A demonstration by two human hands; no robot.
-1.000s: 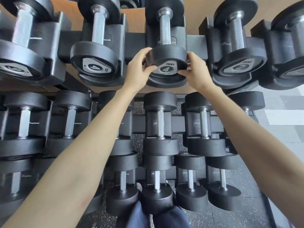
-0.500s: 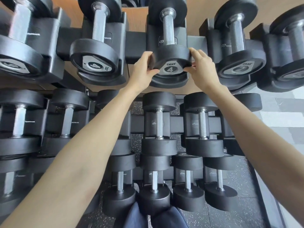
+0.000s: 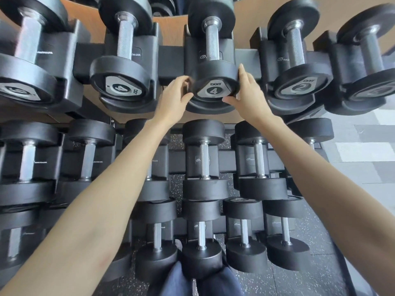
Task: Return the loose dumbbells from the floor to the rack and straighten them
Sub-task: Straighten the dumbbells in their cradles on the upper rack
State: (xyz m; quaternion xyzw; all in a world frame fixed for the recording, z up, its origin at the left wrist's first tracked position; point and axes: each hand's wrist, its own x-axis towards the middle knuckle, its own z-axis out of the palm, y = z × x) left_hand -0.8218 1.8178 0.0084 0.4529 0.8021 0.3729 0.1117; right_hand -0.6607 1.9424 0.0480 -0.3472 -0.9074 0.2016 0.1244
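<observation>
A black dumbbell marked 4 lies in its cradle on the top tier of the black rack, its grey end plate facing me. My left hand grips the left edge of its near head, thumb under the rim. On the right edge my right hand holds the same head, fingers up along its side and thumb below. The number reads upright.
Another 4 dumbbell sits to the left and a 2 dumbbell to the right on the top tier. Two lower tiers hold several more dumbbells. Speckled black floor and grey tiles lie to the right. My dark trouser legs show at the bottom.
Both hands have stayed on the near head of the 4 dumbbell. The end plate has turned so the number sits upright. The view has shifted slightly.
</observation>
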